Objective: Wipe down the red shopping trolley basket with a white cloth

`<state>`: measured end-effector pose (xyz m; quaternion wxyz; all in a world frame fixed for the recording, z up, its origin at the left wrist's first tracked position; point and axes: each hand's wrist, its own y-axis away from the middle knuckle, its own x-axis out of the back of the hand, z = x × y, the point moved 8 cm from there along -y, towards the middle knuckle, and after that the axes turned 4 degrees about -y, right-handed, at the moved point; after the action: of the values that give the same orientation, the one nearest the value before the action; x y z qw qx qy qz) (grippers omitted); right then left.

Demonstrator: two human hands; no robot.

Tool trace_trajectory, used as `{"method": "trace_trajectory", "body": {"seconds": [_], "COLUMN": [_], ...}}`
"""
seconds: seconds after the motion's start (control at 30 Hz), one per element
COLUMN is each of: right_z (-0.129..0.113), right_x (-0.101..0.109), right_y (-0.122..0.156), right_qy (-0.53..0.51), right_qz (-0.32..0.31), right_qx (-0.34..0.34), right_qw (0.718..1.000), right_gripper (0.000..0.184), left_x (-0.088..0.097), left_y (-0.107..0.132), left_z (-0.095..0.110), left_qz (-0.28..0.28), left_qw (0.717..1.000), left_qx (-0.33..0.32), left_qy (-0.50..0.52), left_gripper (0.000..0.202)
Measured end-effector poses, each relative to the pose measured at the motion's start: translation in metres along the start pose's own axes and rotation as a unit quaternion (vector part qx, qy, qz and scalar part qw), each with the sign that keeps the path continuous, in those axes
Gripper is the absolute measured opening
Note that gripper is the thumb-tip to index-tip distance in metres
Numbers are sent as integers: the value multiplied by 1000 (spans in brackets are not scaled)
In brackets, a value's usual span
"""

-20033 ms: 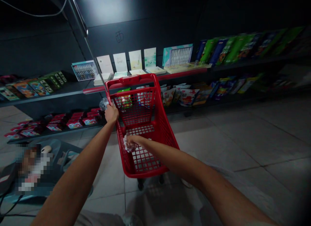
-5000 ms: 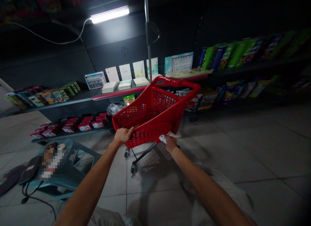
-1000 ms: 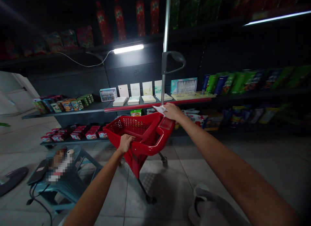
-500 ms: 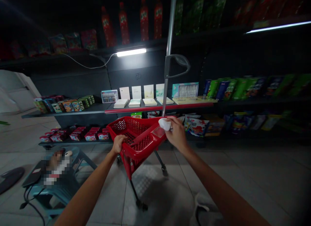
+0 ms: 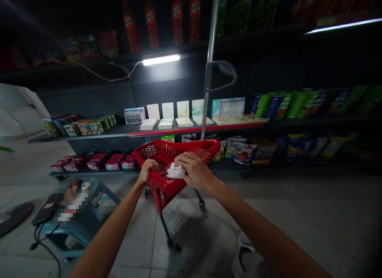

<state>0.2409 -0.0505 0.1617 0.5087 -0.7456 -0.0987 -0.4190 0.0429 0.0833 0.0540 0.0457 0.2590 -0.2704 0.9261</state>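
A small red plastic shopping cart (image 5: 162, 186) stands tipped on its wheels in front of me, its mesh basket seen from above. My left hand (image 5: 147, 170) grips the near rim of the basket. My right hand (image 5: 197, 171) lies over the basket's top, pressing a crumpled white cloth (image 5: 176, 171) against the red plastic. The cloth sits under my fingers, partly hidden by them. The lower frame and back wheels of the cart show below the basket.
Dark shelves (image 5: 193, 130) with cards, packets and boxes run behind the cart, close to it. A metal pole (image 5: 209, 79) with a curved handle rises there. To the left stands a teal stool (image 5: 95, 187) holding a pixelated object. A shoe (image 5: 243, 260) lies at the bottom right on the tiled floor.
My right hand has moved left and down with the cloth, from the cart's handle end onto the basket's top. The cart has barely moved, and my left hand stays on the rim.
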Motion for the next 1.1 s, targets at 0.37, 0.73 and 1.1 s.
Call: {"method": "trace_trajectory", "body": {"seconds": [0.37, 0.73, 1.1], "right_z": [131, 102, 56], "right_x": [60, 36, 23], "right_y": [47, 58, 48], "right_qy": [36, 101, 115], "right_qz": [82, 112, 128], "right_qx": [-209, -275, -272], "right_qw": [974, 949, 947], "right_gripper": [34, 36, 36], "left_x": [24, 50, 0], "left_y": [-8, -28, 21], "left_z": [-19, -5, 149], "left_qz": [-4, -204, -96], "left_qw": [999, 962, 932], "left_qx": [-30, 130, 54], "left_qy": [-9, -129, -345], "left_gripper": [40, 34, 45]}}
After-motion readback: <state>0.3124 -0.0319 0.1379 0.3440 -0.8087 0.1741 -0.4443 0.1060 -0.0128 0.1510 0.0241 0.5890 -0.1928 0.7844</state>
